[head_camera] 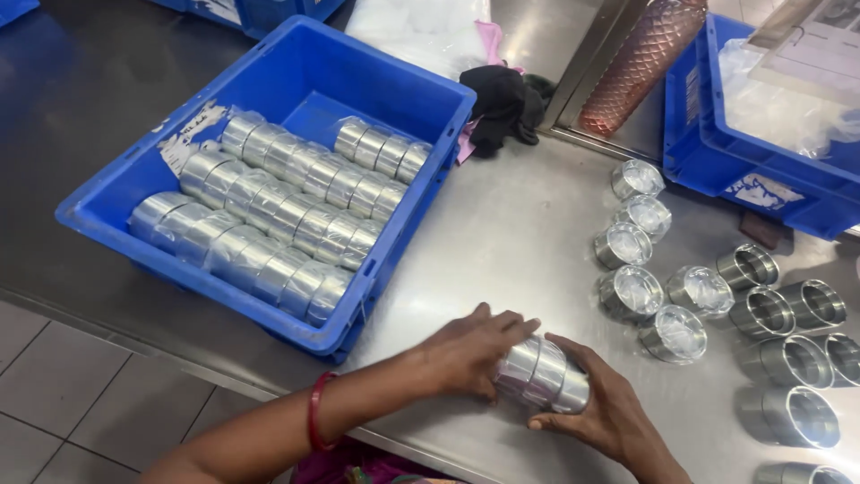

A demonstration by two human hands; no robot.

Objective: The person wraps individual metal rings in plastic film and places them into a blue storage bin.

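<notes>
A short row of shiny metal rings wrapped in clear plastic (542, 375) lies on its side near the front edge of the steel table (502, 233). My left hand (470, 348) covers its left end, fingers curled over the top. My right hand (600, 408) cups its right end from below. Both hands grip this wrapped roll between them. A red bangle sits on my left wrist.
A blue crate (394, 99) at left holds several rows of the same wrapped rings. At right stand several plastic-wrapped single rings (632, 291) and bare metal rings (788, 314). Another blue crate (761, 170) with plastic bags, a copper-coloured bottle (640, 63) and a black cloth (497, 103) lie behind.
</notes>
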